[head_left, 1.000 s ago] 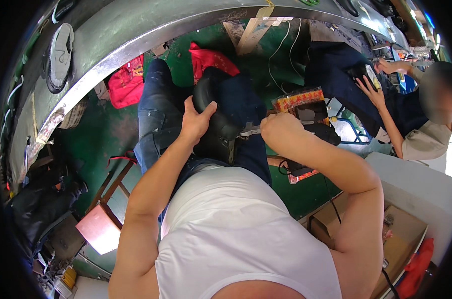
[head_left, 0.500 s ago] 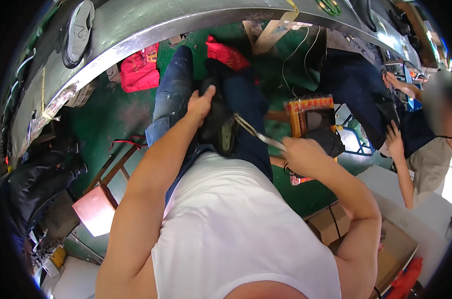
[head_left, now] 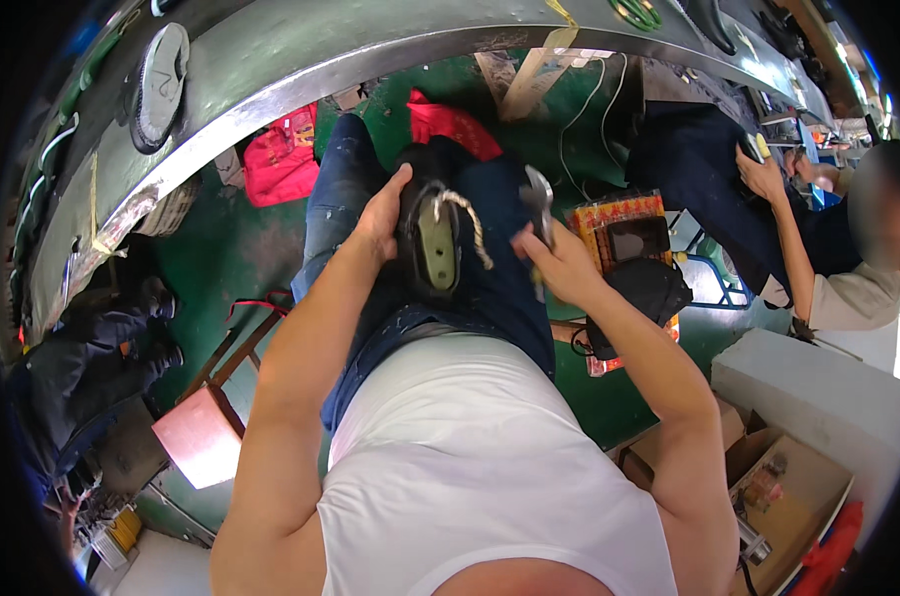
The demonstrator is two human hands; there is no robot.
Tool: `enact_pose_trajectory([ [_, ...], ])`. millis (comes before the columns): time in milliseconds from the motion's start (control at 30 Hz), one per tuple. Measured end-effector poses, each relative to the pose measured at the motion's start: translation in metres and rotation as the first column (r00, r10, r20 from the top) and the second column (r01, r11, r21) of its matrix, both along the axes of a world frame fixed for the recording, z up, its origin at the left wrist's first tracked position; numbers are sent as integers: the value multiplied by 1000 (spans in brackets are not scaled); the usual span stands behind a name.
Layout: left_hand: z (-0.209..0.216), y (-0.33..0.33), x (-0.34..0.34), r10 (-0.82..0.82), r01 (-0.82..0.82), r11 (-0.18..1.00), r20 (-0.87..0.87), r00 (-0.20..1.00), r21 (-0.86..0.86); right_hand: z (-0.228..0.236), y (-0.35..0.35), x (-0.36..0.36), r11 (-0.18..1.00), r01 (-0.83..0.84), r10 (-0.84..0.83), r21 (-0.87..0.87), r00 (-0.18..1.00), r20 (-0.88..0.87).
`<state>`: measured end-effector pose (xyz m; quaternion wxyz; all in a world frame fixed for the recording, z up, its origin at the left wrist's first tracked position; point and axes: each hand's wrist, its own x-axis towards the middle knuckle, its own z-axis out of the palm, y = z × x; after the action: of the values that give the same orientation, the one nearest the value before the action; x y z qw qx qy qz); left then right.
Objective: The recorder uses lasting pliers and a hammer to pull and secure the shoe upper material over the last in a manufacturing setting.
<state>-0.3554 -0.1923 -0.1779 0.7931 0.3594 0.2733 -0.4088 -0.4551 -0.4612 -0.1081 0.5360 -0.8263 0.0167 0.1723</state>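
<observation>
A black shoe lies sole-up on my lap, with a pale insole strip and a loop of light cord across it. My left hand grips the shoe along its left side. My right hand is closed around metal pliers, whose jaws point up and away, just right of the shoe and apart from it. I am seated, in blue jeans and a white top.
A long metal workbench edge curves across the top. A red bag and red cloth lie on the green floor. A colourful box with dark items stands to my right. Another person sits at far right. Cardboard boxes are at lower right.
My right hand has lifted the pliers off the shoe and swung them upright to its right. The shoe has turned so its sole and cord loop face up. My left hand stays on it.
</observation>
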Motion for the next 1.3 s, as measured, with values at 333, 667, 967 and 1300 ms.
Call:
enact_pose_trajectory([
  [333, 24, -22, -12, 228, -292, 927, 263, 938, 235, -76, 95, 75, 767, 374, -323, 521, 927, -191],
  [667, -40, -8, -24, 373, -382, 917, 92, 923, 118, -146, 116, 94, 964, 242, -225, 108, 964, -143],
  [967, -51, -13, -4, 361, -345, 915, -44, 932, 209, -148, 123, 109, 895, 414, -317, 163, 851, -419],
  [1300, -41, -22, 2, 362, -357, 911, 10, 932, 206, -143, 110, 112, 874, 454, -370, 176, 854, -365],
])
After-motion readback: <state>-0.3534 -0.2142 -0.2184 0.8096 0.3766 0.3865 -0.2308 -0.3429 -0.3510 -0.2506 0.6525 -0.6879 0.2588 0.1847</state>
